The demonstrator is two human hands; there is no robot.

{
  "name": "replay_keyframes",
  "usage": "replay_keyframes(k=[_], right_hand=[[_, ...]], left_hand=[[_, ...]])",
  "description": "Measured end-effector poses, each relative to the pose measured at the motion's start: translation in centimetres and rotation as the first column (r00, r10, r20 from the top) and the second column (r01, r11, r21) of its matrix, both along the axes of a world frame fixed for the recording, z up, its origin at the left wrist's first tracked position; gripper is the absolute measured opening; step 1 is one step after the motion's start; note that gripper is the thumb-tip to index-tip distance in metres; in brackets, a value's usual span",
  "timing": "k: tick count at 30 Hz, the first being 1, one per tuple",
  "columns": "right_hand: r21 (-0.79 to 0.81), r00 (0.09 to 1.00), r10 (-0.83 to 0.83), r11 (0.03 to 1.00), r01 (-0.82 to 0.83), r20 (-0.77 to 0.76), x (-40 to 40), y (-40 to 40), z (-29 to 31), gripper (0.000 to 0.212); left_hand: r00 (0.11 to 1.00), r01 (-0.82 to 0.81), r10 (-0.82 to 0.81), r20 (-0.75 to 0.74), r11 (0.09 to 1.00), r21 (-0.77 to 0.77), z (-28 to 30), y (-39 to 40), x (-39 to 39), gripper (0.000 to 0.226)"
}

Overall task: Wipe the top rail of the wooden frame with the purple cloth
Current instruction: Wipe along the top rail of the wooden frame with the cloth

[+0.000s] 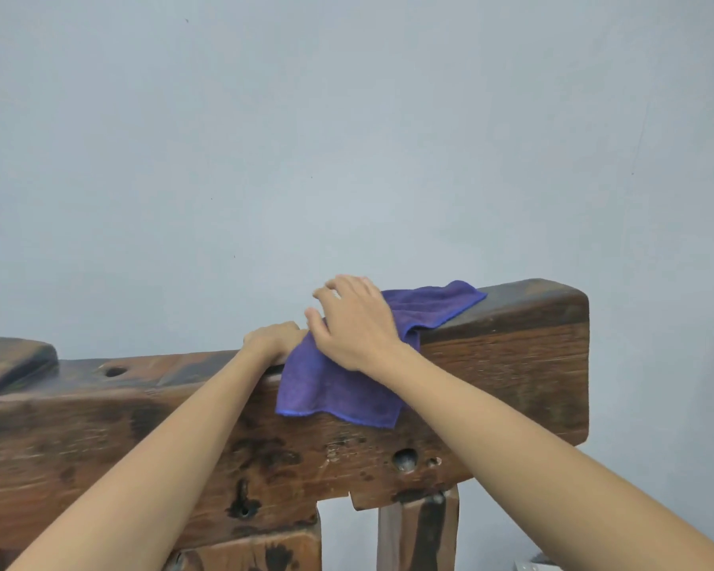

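Note:
The dark wooden frame has a thick top rail (524,298) running across the view, rising toward its right end. A purple cloth (339,389) is draped over the rail near the middle; part lies flat on top and part hangs down the front face. My right hand (355,319) rests palm down on the cloth on top of the rail, fingers spread and slightly curled. My left hand (275,340) grips the rail's upper edge just left of the cloth, touching its edge.
A plain pale blue-grey wall (347,138) stands right behind the frame. Wooden legs (417,533) drop below the rail at lower centre. The rail has holes and a raised block (13,360) at the far left.

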State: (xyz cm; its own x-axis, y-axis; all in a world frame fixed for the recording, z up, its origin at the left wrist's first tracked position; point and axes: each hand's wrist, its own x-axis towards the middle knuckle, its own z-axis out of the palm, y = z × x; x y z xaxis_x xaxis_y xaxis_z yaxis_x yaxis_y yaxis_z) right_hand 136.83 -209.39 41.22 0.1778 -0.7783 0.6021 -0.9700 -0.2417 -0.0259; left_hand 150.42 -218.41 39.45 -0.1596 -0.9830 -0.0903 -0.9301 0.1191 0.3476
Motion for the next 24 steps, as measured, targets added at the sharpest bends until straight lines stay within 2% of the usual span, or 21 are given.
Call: replay_keyframes(k=[2,3,5,7,9,14,19,24], right_hand=[[-0.005,0.982,-0.16,0.987,0.16,-0.103,-1.7,1.4,-1.5,0.055],[0.012,0.974,-0.188,0.981,0.191,-0.125,-2.5,1.8,-1.7,0.06],[0.073,0.974,-0.184,0.978,0.195,-0.135,-4.5,2.1,-1.1,0.068],[0.211,0.975,-0.186,0.955,0.208,-0.12,-7.4,1.9,0.6,0.073],[0.35,0.962,-0.251,0.896,0.274,-0.112,-11.0,1.5,2.4,0.075],[0.543,0.879,-0.463,0.713,0.444,-0.111,-19.5,0.3,5.7,0.067],[0.546,0.753,-0.657,0.621,0.563,-0.03,-25.6,0.0,7.2,0.065],[0.569,0.777,-0.627,0.66,0.49,0.058,-26.8,0.3,7.5,0.065]], left_hand=[[0.998,0.035,-0.034,0.052,0.999,-0.017,0.5,0.9,0.0,0.07],[0.998,0.034,-0.033,0.056,0.999,-0.026,0.5,0.8,0.0,0.071],[0.999,0.014,-0.011,0.043,0.998,-0.061,0.2,0.8,0.1,0.064],[0.999,0.013,-0.01,0.04,0.997,-0.075,-0.1,0.5,0.1,0.053],[0.999,0.028,-0.024,0.044,0.994,-0.11,-0.5,0.1,0.2,0.046],[0.998,0.059,-0.056,0.034,0.993,-0.098,-0.8,-0.9,0.5,0.046],[0.997,0.066,-0.062,0.036,0.992,-0.11,-0.7,-0.8,0.2,0.047],[0.998,0.047,-0.04,0.048,0.986,-0.158,-1.4,-1.9,-0.1,0.049]])
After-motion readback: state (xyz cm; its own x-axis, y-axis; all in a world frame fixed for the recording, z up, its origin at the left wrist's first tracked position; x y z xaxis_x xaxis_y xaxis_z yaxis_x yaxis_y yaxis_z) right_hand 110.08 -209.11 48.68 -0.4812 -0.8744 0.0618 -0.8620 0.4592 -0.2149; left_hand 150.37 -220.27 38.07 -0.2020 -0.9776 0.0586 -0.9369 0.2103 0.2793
